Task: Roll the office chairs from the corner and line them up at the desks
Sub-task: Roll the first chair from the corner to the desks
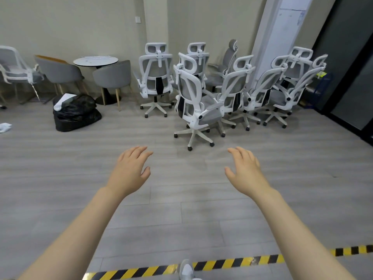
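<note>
Still well short of the nearest white mesh-backed office chair point(193, 102), both reaching. Left hand point(129, 170), right hand point(245, 172): grip spread, empty, ready for its backrest.

No text, label or number is legible anywhere here.

Bare floor point(181, 188) lies open before the tightly clustered office chairs point(232, 87).
</note>
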Demonstrator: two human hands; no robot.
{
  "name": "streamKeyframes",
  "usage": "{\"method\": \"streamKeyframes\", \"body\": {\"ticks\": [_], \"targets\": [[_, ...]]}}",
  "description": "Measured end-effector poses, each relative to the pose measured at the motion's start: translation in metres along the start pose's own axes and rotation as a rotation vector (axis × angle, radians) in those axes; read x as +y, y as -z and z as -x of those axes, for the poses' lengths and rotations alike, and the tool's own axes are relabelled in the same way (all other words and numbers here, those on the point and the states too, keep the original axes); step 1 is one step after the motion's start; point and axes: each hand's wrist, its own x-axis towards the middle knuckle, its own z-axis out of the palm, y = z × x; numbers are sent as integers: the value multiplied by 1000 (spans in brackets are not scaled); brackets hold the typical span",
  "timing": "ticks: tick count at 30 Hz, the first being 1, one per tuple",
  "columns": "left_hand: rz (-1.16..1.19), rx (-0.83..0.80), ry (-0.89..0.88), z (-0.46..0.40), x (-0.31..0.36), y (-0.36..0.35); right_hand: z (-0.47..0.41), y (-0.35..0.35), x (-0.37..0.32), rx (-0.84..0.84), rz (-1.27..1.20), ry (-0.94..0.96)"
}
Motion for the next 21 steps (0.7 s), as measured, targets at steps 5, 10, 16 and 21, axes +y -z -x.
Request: {"method": "streamKeyframes", "body": {"ticks": [5, 10, 16, 21], "targets": [[20, -24, 43, -121, -38, -46, -142, -30, 24, -36, -70, -48], [35, -56, 106, -215, -91, -67, -273, -64, 14, -156, -131, -11], [32, -25, 192, -324, -183, -95, -424, -94, -3, -138, -193, 12], [74, -35, 194, -433, -264, -143, -549, -129, -10, -98, -229, -32]]}}
